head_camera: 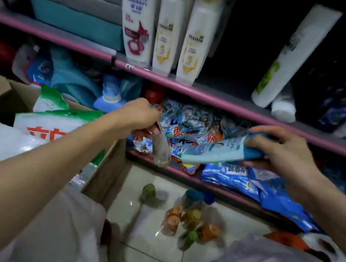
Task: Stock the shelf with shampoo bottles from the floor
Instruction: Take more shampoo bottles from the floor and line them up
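Your right hand [284, 151] grips light-blue plastic shampoo bottle with darker blue cap end [227, 151], fingers curled round cap end. Bottle lies near horizontal, long axis running left-right, just above front edge of lower pink-edged shelf [184, 172]. Left hand [141, 115] pinches clear crumpled plastic wrap [160, 149] hanging by bottle's free end. Upper pink-edged shelf [216, 97] gap sits up-right; judged: tilt upright first.

Pink shelf edge [216, 97], white shampoo bottles [138, 19], teal bottle [227, 151]
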A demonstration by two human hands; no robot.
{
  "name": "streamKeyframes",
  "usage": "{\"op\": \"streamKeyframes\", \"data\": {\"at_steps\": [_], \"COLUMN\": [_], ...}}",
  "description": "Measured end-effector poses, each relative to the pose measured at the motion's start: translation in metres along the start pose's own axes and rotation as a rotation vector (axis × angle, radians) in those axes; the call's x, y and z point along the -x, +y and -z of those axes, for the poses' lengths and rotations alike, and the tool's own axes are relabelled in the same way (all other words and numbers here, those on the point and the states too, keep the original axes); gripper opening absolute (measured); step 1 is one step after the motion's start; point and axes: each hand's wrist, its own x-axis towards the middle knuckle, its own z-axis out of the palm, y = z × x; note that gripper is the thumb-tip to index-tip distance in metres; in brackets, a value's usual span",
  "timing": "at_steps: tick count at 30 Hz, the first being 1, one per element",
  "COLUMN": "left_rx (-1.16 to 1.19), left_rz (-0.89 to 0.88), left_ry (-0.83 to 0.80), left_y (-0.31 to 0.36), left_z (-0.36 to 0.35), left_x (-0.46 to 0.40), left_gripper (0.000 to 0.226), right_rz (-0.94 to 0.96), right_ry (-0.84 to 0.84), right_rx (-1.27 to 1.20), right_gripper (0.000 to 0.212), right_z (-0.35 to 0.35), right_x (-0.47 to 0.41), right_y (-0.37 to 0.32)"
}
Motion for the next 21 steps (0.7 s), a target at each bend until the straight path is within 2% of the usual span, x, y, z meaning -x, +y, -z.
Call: {"op": "streamKeyframes", "data": {"at_steps": [7,14,16,18,19,21], "left_rx": [0.307,0.441,0.445,0.439,0.437,0.448], "left_rz": [-0.104,-0.175,-0.188,-0.191,-0.194,-0.197], "left_ry": [0.007,0.039,0.056,0.066,0.071,0.066], "left_y": [0.053,0.074,0.079,0.082,0.085,0.089], "left_z": [0.045,0.046,0.045,0.044,0.046,0.048], "left_x": [0.042,0.062,0.064,0.066,0.066,0.066], "left_gripper": [0.027,0.027,0.03,0.032,0.032,0.03], "right_rz": [0.031,-0.036,-0.057,-0.064,-0.059,-0.013], "right_ry": [0.176,0.432,0.438,0.367,0.327,0.289], "right_rx": [-0.57,-0.691,-0.761,-0.737,-0.64,-0.212], "right_gripper": [0.012,0.028,0.034,0.045,0.05,0.057], "right_z": [0.022,-0.024,-0.029,-0.029,-0.03,-0.028], "right_x": [-0.005,-0.042,-0.054,-0.067,-0.073,-0.079], "right_y": [-0.057,-0.043,-0.041,-0.035,-0.032,-0.021]}}
